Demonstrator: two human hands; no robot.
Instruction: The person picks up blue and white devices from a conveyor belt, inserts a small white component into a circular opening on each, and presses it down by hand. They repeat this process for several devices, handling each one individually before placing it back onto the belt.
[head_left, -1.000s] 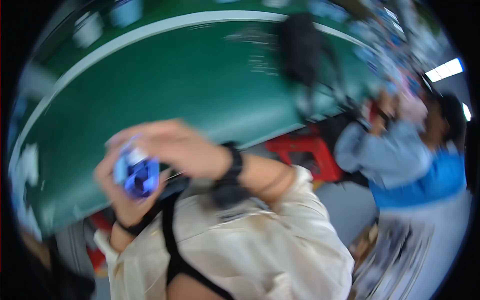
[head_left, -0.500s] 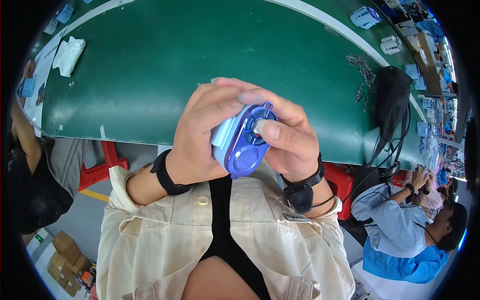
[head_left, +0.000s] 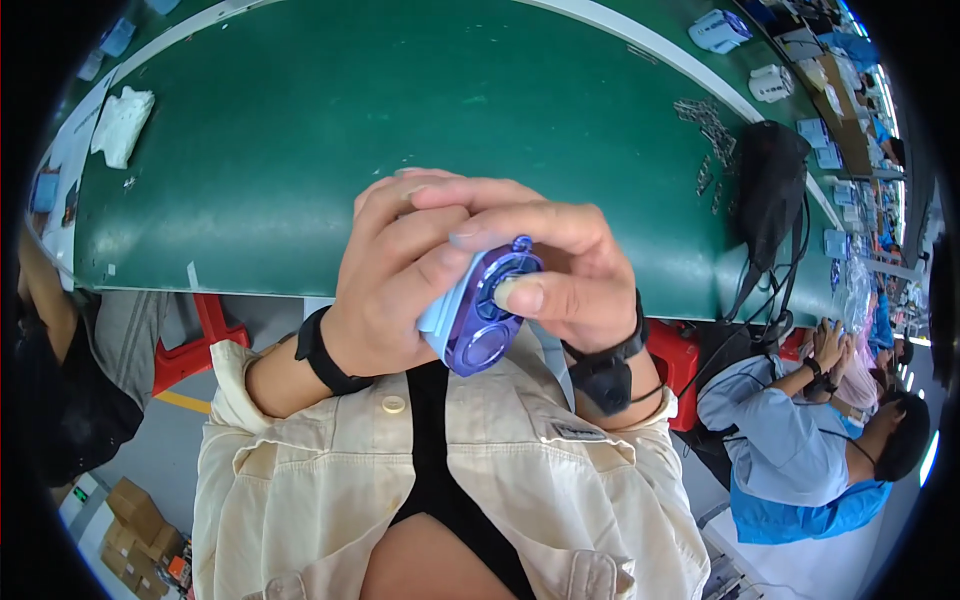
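Between my two hands is a small light-blue plastic device with a glossy purple oval front (head_left: 483, 345). It has a round ribbed opening, a smooth disc below and a small loop on its upper end. My left hand (head_left: 392, 275) wraps the light-blue back, its fingers overlapping those of the other hand. My right hand (head_left: 585, 265) grips the device from the right, its thumb pressed on the round opening and its fingers curled over the top. The thumb hides part of the opening; what lies under the palms is hidden.
A green table (head_left: 300, 130) lies beyond my hands. At its left is a crumpled white bag (head_left: 123, 127); at its right, scattered small metal parts (head_left: 707, 130) and a black bag with cords (head_left: 772, 185). Another person (head_left: 790, 420) sits at right, one more at left.
The device and both hands sit slightly lower in view. The purple front is turned more edge-on, and my right thumb still presses at the round opening.
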